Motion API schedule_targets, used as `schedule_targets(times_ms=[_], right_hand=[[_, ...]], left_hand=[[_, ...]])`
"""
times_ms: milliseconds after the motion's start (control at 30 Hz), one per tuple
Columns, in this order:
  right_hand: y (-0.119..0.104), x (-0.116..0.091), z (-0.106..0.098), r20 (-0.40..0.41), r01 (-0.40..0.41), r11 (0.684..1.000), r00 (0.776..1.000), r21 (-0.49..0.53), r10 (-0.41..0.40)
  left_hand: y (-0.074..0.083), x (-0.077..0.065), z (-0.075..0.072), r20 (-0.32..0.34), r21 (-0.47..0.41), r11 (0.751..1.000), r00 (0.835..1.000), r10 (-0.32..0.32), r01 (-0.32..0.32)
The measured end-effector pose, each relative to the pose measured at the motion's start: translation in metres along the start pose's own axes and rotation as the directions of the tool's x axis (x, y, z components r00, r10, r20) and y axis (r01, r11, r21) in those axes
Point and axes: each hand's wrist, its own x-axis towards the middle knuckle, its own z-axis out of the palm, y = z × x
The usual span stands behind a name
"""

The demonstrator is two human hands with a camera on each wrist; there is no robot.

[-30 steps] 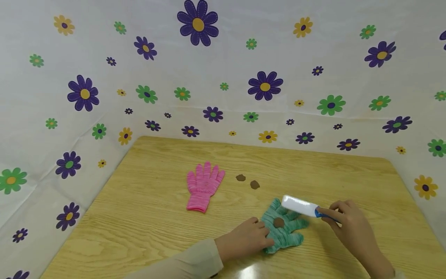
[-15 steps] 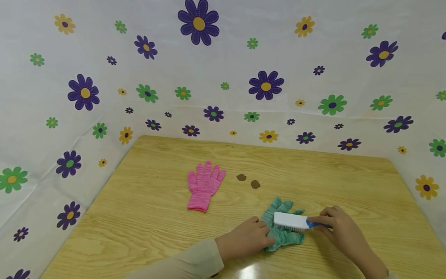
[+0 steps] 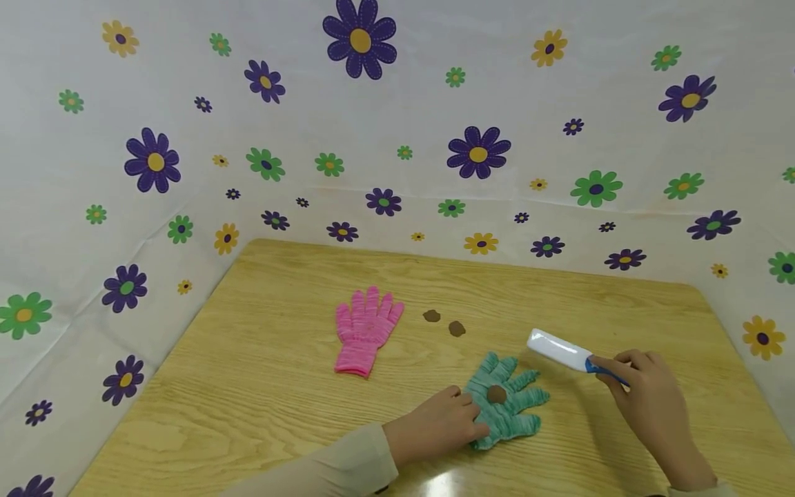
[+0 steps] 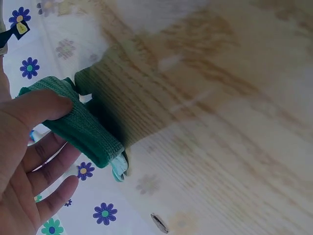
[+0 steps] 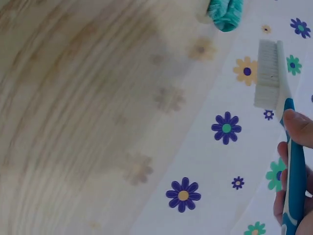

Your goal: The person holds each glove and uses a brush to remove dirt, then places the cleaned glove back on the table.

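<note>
A green knitted glove [image 3: 512, 413] lies on the table with its fingers spread towards the right, and a round brown patch [image 3: 497, 394] sits on it. My left hand [image 3: 437, 424] holds its cuff; the left wrist view shows the thumb on top of the green cuff [image 4: 80, 122] and fingers beneath. To the right, my right hand [image 3: 652, 404] grips the blue handle of a white brush [image 3: 559, 350]. That brush is raised above the table, apart from the glove. White bristles [image 5: 267, 73] show in the right wrist view.
A pink knitted glove [image 3: 366, 331] lies flat on the wooden table [image 3: 261, 407], further back and left. Two brown patches [image 3: 456, 328] are between the gloves. A white flowered cloth [image 3: 397, 103] surrounds the table's back and sides.
The brush came down onto the green glove over the brown patch, then lifted away up and to the right. My left hand stayed on the cuff.
</note>
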Motion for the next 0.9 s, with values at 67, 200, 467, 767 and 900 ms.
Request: schedule_targets(times_ms=[67,200,467,767,900], right_hand=[[-0.004,0.0,-0.001,-0.005,0.045,0.998,0.999,0.045,-0.045],[-0.019,-0.004,0.006,0.043,0.197,0.967,0.978,0.161,-0.206],[-0.026,-0.013,0.022,0.163,0.13,0.978,0.974,0.162,-0.156],[-0.004,-0.012,0.026,0.159,0.102,0.974,0.978,0.202,-0.135],[0.005,-0.011,0.029,0.13,0.135,0.967,0.978,0.214,-0.166]], left_hand=[[0.0,0.0,0.001,0.001,-0.003,1.0,1.0,0.004,-0.004],[0.0,0.002,0.001,0.007,-0.008,1.0,1.0,0.012,-0.012],[0.001,0.006,-0.001,0.014,-0.007,1.0,1.0,0.028,-0.027],[0.0,0.003,-0.005,0.039,0.012,1.0,0.999,0.01,-0.01],[-0.001,0.002,-0.005,0.026,-0.003,1.0,1.0,0.004,-0.004]])
